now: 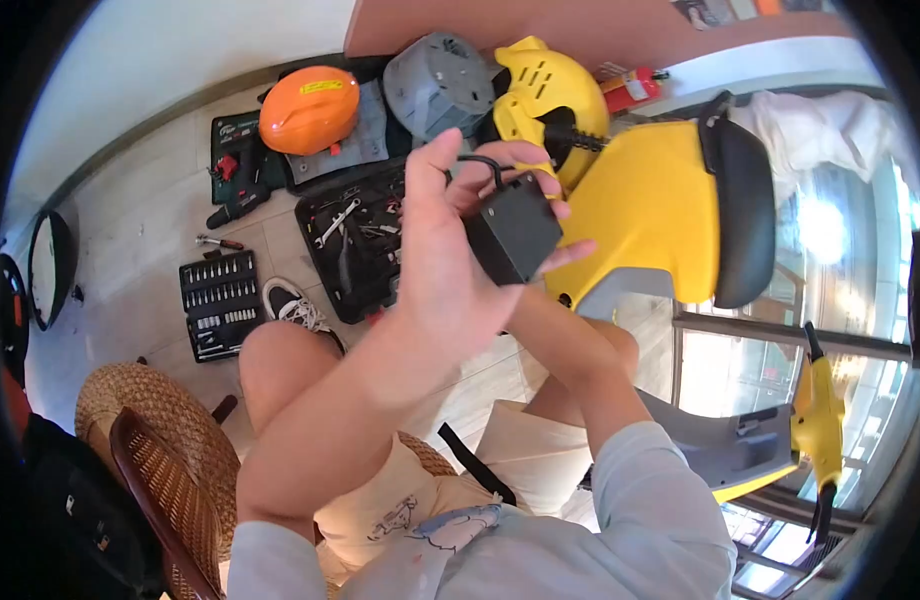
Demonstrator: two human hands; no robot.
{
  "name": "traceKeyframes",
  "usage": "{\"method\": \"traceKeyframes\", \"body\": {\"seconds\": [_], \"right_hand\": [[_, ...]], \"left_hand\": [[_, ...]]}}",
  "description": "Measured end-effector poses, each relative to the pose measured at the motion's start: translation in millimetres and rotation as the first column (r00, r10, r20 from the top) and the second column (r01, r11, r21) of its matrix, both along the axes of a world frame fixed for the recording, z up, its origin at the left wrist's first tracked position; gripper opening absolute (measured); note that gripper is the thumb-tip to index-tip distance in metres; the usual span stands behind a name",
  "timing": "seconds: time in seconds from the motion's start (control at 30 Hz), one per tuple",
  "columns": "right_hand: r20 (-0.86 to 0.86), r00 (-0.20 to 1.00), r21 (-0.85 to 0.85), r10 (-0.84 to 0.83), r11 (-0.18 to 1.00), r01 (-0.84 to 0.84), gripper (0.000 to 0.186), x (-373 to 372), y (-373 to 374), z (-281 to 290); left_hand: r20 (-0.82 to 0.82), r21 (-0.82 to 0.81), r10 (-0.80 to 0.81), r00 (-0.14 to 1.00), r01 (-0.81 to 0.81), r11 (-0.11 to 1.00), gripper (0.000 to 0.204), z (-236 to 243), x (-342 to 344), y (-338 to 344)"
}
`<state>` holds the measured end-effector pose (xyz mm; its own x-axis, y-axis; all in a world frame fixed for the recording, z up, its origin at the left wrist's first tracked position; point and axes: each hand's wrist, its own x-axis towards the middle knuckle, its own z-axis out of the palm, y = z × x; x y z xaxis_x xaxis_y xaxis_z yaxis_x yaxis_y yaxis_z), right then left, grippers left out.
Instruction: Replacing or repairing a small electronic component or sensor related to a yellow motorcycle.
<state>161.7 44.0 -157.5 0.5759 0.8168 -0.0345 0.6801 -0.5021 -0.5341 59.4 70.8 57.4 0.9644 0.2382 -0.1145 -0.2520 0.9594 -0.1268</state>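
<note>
A small black box-shaped part with a short black cable looping from its top rests in my left hand. My left thumb points up beside the box, and fingertips show past its far side. What kind of part it is, I cannot make out. My right forearm crosses up behind my left hand, which hides the right hand and its fingers. Right beside the box stands a yellow scooter with a black seat.
Beyond my hands lies an open black tool case with wrenches. A socket set, a cordless drill, an orange helmet, a grey plastic housing and a fire extinguisher are around it. A wicker chair stands at left.
</note>
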Motion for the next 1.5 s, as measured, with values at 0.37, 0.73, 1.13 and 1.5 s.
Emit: {"method": "traceKeyframes", "body": {"seconds": [0.37, 0.73, 1.13, 1.5], "right_hand": [[0.515, 0.854, 0.088, 0.072, 0.987, -0.136, 0.026, -20, -232, 346], [0.603, 0.782, -0.099, 0.158, 0.987, -0.124, 0.031, -72, -300, 392], [0.656, 0.733, -0.11, 0.179, 0.984, -0.142, 0.031, -79, -305, 399], [0.649, 0.737, -0.126, 0.19, 0.982, -0.142, 0.032, -87, -297, 402]], "left_hand": [[0.056, 0.5, -0.065, 0.996, 0.028, 0.865, 0.049, -12, -9, -23], [0.225, 0.581, -0.272, 0.936, 0.096, 0.809, 0.061, -11, -17, -53], [0.236, 0.577, -0.359, 0.903, 0.167, 0.8, 0.067, -9, -22, -59], [0.342, 0.493, -0.312, 0.886, 0.113, 0.863, 0.061, -11, -22, -54]]}}
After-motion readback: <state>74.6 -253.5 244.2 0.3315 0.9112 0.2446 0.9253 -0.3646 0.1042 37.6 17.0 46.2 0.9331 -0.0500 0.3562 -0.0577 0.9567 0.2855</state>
